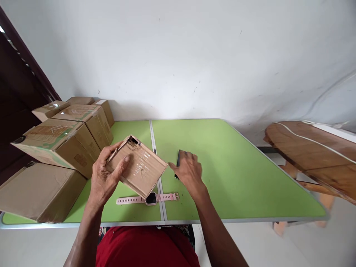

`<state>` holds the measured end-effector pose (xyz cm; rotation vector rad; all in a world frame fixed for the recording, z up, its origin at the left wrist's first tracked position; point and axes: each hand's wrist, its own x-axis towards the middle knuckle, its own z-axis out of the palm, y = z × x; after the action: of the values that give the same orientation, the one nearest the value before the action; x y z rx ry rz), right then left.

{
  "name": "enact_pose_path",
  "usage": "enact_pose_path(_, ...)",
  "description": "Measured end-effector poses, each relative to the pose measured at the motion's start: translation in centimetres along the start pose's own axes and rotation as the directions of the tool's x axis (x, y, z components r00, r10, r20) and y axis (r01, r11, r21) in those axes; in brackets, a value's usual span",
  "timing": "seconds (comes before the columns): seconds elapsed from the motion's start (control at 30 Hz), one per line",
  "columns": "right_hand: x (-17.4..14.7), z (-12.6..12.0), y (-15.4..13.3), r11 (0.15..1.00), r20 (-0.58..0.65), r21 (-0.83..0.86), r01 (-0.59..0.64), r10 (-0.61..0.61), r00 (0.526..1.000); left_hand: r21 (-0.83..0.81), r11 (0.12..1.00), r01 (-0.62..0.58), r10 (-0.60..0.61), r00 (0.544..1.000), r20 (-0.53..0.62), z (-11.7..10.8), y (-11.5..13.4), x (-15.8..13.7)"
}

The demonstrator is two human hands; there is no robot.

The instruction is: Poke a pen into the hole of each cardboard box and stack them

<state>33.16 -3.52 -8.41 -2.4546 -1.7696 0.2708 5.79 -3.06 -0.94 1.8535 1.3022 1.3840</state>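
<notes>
My left hand (107,174) grips a small flat cardboard box (146,168) by its left side, thumb across the face and fingers behind. The box is held tilted above the table, with clear tape on its face and a torn dark hole at the top corner. My right hand (190,168) is over a dark smartphone (178,160) lying on the table, its thumb stretched out to the left and its fingers partly covering the phone. Whether that hand touches the phone is unclear. Just below the box lies a smartwatch (151,199) with a pink strap, laid out flat.
Several cardboard boxes (75,148) are stacked on the left of the green folding table (222,178), whose metal seam runs front to back. A white wall (194,59) rises behind. On the right stands a wooden table (314,152) with a white cable.
</notes>
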Motion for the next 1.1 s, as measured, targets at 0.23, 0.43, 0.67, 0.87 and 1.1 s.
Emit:
enact_pose_path(0.23,-3.1,1.2,0.6,0.944,0.059,0.102,-0.315,0.311,0.949,-0.015,1.0,-0.02,0.02,1.0,0.006,0.0,-0.2,-0.1)
enact_pose_path(0.43,-3.2,1.8,2.7,0.887,0.103,0.257,-0.384,0.37,0.923,-0.047,0.999,0.009,-0.009,1.0,-0.002,-0.1,-0.5,-0.3)
enact_pose_path(0.67,-0.8,2.4,5.2,0.703,0.184,0.573,-0.422,0.391,0.902,-0.057,0.998,0.006,-0.006,1.0,0.013,-0.1,-0.5,-0.3)
enact_pose_path(0.87,-0.1,3.0,5.4,0.222,0.323,0.903,-0.368,0.213,0.922,-0.057,0.998,0.024,-0.025,1.0,-0.009,-0.4,-0.7,-0.3)
enact_pose_path(1.1,-4.2,1.7,5.4,-0.293,0.339,0.901,-0.319,0.018,0.941,-0.082,0.995,0.049,-0.05,0.999,-0.01,-0.2,-0.5,-0.2)
